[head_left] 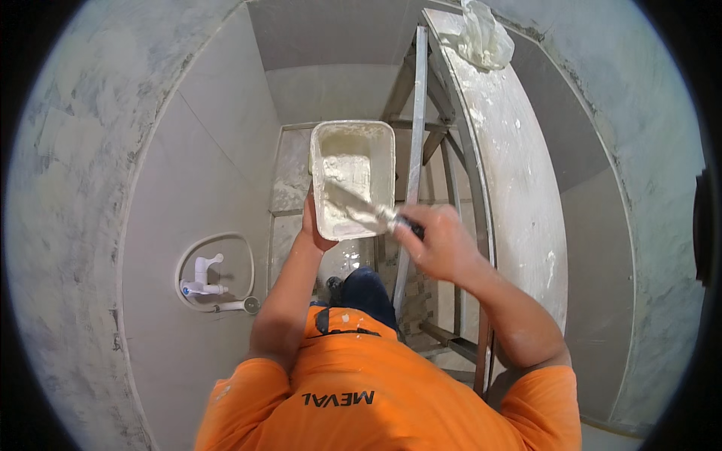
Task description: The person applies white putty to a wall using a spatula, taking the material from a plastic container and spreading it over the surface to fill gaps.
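Note:
My left hand (315,222) supports a white rectangular bucket (389,161) from its left side and underneath, with most of its fingers hidden by the wall of the tub. Whitish paste (347,171) coats the bottom and sides inside. Closed round a dark handle, my right hand (440,240) holds a putty knife (357,203). Its blade reaches over the near rim into the bucket and points to the far left; paste clings to the metal near the handle.
On my right stands a metal-framed scaffold bench with a paste-spattered plank (519,150). A crumpled clear plastic bag (485,41) lies on its far end. A white tap (201,278) with a looped hose (218,239) juts from the left wall. Tiled walls close in both sides.

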The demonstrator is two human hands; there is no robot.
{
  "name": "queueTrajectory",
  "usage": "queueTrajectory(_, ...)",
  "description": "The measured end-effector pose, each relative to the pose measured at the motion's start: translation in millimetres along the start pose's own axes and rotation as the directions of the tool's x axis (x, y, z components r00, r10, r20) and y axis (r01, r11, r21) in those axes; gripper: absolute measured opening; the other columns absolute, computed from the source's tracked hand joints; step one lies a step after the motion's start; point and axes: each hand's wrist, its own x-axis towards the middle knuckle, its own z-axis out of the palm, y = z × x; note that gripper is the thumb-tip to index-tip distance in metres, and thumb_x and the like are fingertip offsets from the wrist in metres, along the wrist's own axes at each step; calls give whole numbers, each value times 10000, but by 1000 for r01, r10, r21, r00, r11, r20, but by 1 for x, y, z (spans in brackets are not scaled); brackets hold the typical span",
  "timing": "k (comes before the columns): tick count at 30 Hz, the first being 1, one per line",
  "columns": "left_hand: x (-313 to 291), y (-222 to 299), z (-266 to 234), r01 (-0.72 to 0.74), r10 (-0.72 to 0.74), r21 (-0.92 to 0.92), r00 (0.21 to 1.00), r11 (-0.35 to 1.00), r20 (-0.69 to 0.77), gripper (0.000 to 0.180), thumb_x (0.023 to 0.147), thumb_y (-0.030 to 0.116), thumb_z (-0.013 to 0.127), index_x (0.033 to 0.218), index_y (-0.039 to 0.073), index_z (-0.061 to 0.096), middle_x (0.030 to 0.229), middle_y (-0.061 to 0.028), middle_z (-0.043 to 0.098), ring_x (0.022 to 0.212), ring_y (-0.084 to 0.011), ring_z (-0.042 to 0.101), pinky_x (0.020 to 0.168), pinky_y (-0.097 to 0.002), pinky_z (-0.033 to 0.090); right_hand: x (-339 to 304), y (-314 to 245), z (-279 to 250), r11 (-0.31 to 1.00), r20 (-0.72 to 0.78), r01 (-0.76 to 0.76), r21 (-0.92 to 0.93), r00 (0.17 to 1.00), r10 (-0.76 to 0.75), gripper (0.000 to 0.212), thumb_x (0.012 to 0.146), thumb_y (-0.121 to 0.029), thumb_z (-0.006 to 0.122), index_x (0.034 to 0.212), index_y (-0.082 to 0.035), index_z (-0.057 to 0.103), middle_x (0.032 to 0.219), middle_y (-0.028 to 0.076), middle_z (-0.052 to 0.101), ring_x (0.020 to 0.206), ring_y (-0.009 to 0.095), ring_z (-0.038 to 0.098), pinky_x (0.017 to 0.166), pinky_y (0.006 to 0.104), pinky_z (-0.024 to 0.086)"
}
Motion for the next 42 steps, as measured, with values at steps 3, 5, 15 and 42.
queueTrajectory(3, -7, 4, 11, 7, -7, -8, 999, 1000, -47, 575, 1020, 510, 399, 1390, 89, 525, 1316, -131, 615, 1149, -330, 636, 970, -500, 542, 2, -3, -4, 1000, -205, 7, 16, 979, -3, 257, 903, -164, 622, 1119, -26, 633, 801, 235, 657, 765, 441, 642, 691, 515, 507)
queueTrajectory(5, -3, -4, 9, -26, 26, 1, 999, 1000, -44, 581, 1017, 522, 411, 1391, 92, 525, 1307, -132, 618, 1150, -331, 634, 972, -494, 543, 1, 8, -4, 996, -305, 70, -47, 949, -81, 206, 912, -155, 607, 1071, -27, 634, 759, 228, 646, 726, 440, 636, 674, 521, 502)
queueTrajectory(15, -3, -4, 46, -291, 301, 115, 951, 950, -75, 674, 981, 583, 401, 1426, 83, 486, 1354, -117, 591, 1177, -320, 612, 1007, -481, 508, -10, 7, 26, 884, 51, -247, 397, 968, 247, 274, 944, -221, 555, 776, -12, 612, 597, 156, 583, 496, 248, 581, 494, 394, 435)
queueTrajectory(42, 16, -32, 45, -226, 227, 85, 974, 970, -2, 620, 1014, 554, 382, 1461, 128, 440, 1394, -82, 553, 1252, -299, 558, 1071, -476, 452, -10, -7, 1, 951, -378, -59, 303, 909, 177, 240, 883, -167, 639, 1005, 35, 684, 867, 264, 682, 753, 430, 653, 715, 452, 510)
